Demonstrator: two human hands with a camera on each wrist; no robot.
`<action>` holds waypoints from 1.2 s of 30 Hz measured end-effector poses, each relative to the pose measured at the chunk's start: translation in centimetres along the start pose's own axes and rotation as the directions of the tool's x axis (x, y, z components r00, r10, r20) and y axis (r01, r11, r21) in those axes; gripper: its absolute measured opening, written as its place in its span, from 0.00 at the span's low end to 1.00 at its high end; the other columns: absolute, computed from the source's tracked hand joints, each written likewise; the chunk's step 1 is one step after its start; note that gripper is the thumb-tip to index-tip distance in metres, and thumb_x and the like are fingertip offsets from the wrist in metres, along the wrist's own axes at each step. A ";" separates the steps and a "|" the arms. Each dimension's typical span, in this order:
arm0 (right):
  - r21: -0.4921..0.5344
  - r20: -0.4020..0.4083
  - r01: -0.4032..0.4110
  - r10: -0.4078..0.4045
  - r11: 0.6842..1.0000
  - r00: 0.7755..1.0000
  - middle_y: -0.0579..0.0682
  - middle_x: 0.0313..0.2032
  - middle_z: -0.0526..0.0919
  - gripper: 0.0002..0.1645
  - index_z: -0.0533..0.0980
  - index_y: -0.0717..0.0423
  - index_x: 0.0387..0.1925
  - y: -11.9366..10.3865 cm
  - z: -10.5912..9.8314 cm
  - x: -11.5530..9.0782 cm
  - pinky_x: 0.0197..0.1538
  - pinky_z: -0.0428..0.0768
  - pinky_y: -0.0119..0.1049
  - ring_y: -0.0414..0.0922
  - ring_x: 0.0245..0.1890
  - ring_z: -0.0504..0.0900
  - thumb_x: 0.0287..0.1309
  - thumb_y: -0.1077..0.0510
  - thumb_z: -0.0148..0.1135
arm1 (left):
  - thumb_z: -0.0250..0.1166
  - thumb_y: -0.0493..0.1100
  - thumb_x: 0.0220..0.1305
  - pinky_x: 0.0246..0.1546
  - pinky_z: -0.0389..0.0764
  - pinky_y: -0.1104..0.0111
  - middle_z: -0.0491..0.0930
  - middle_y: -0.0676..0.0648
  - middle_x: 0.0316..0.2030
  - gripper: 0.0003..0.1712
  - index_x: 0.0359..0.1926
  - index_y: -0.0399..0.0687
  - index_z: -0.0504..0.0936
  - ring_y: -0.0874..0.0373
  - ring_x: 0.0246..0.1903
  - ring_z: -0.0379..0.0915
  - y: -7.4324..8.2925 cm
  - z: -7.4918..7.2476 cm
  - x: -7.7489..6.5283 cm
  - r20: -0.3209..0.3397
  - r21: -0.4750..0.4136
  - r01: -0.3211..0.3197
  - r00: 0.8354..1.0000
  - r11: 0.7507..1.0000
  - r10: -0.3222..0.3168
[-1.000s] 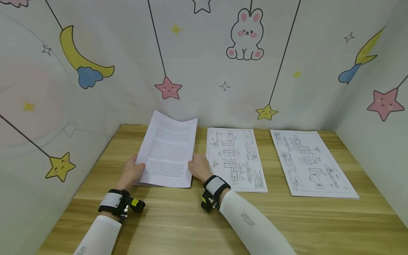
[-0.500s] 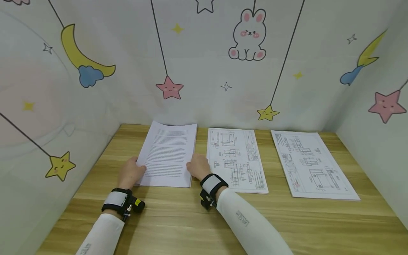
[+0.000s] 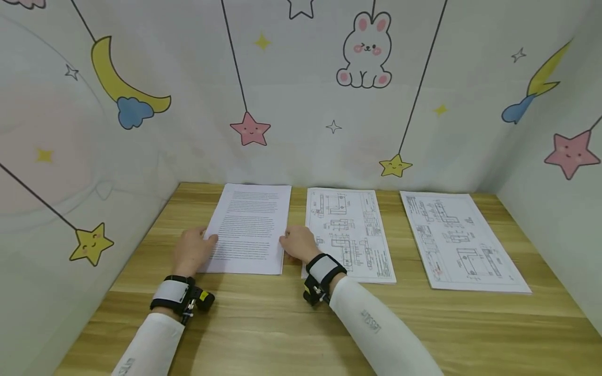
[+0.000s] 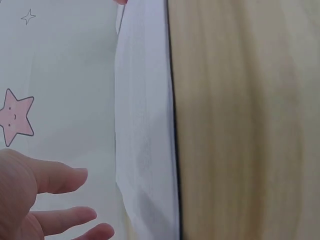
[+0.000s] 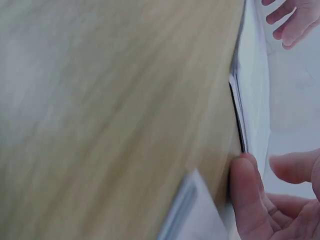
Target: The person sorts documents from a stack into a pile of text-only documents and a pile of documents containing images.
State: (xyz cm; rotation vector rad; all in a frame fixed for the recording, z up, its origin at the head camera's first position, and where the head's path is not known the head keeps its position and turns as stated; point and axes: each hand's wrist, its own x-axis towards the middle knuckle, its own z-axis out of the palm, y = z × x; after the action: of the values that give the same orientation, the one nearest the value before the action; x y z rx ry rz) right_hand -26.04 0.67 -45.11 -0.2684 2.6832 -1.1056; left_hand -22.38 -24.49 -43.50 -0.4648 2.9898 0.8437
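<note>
A stack of printed text sheets (image 3: 249,224) lies flat at the back left of the table. My left hand (image 3: 192,250) is at its left edge; in the left wrist view the thumb and fingers (image 4: 65,216) are spread apart with nothing pinched. At the right edge is my right hand (image 3: 299,243). In the right wrist view its fingers (image 5: 246,187) touch the side of the stack, while the thumb (image 5: 292,167) stands off the paper. A middle stack of technical drawings (image 3: 350,235) lies beside and partly behind my right hand.
Another stack of technical drawings (image 3: 463,243) lies at the right, slightly slanted. The wooden table (image 3: 263,329) meets a white curtain (image 3: 301,104) printed with stars, a moon and a bunny at the back and sides. Each wrist wears a strapped camera.
The text sheets, bent up at their far end a second ago, have come down flat. Both hands stay at the side edges; the right one has shifted slightly right, its grip loosened.
</note>
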 end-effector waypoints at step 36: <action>-0.082 -0.297 0.010 -0.034 0.997 0.954 0.68 0.70 0.66 0.35 0.61 0.62 0.72 12.1 -18.6 -6.5 0.70 0.64 0.61 0.65 0.70 0.64 0.72 0.48 0.51 | 0.55 0.47 0.74 0.56 0.76 0.59 0.78 0.44 0.60 0.22 0.64 0.47 0.77 0.48 0.58 0.75 17.5 6.6 -1.5 0.203 -0.606 -0.141 0.924 0.783 0.323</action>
State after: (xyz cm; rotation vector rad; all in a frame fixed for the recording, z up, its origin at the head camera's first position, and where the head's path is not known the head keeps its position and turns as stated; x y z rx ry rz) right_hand -25.93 23.22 -39.92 -0.1550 3.0011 -1.1274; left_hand -26.36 -6.50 -40.05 0.0624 2.4879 1.6995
